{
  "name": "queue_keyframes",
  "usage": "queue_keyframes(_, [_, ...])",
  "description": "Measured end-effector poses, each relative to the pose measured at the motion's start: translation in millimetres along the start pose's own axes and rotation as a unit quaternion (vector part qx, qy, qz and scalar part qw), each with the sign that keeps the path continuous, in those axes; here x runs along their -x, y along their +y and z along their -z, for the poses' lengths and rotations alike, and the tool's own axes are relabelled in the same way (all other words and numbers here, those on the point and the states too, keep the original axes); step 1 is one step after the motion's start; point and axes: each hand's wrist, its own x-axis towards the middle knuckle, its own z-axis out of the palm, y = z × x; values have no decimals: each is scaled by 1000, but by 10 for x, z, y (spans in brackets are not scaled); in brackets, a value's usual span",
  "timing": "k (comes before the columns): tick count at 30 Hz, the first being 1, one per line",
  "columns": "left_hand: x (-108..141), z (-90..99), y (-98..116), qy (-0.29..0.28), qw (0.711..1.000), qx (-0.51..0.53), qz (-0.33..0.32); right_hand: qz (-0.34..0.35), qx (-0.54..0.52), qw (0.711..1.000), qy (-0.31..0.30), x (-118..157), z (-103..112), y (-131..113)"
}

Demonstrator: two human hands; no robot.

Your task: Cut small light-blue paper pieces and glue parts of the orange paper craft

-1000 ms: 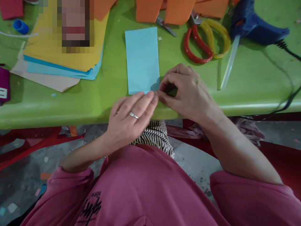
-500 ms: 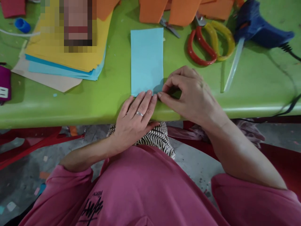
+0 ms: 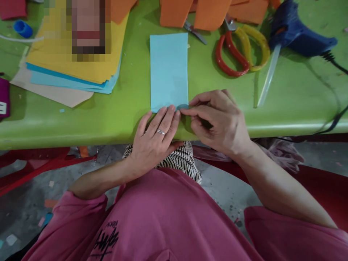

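A light-blue sheet of paper (image 3: pixel 169 70) lies upright on the green table, its short bottom edge close to the table's front. My left hand (image 3: pixel 157 130), with a ring on one finger, rests flat with fingers stretched, their tips on that bottom edge. At the lower right corner of the sheet is my right hand (image 3: pixel 220 121). One of its fingers reaches out to touch the corner, while the thumb stays bent below and apart from it. The left fingers hide part of the paper's bottom edge.
Scissors with red and yellow handles (image 3: pixel 233 58) lie to the right, partly under orange pieces (image 3: pixel 210 14). Beyond them is a blue glue gun (image 3: pixel 296 32) with a clear stick and cord. A stack of coloured sheets (image 3: pixel 73 69) and a blue cap (image 3: pixel 23 28) are at left.
My right hand has turned and dropped slightly, its thumb drawn back from the corner and a finger now stretched there. My left hand and the sheet stay almost in place.
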Motion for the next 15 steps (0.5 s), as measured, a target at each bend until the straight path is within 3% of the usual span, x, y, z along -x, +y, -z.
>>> queue_keyframes(8, [48, 91, -111, 12, 1000, -19, 5, 7, 133, 991, -23, 87, -40, -20])
queue_keyframes(15, [197, 297, -330, 8, 998, -24, 51, 10, 95, 995, -10, 97, -79, 12])
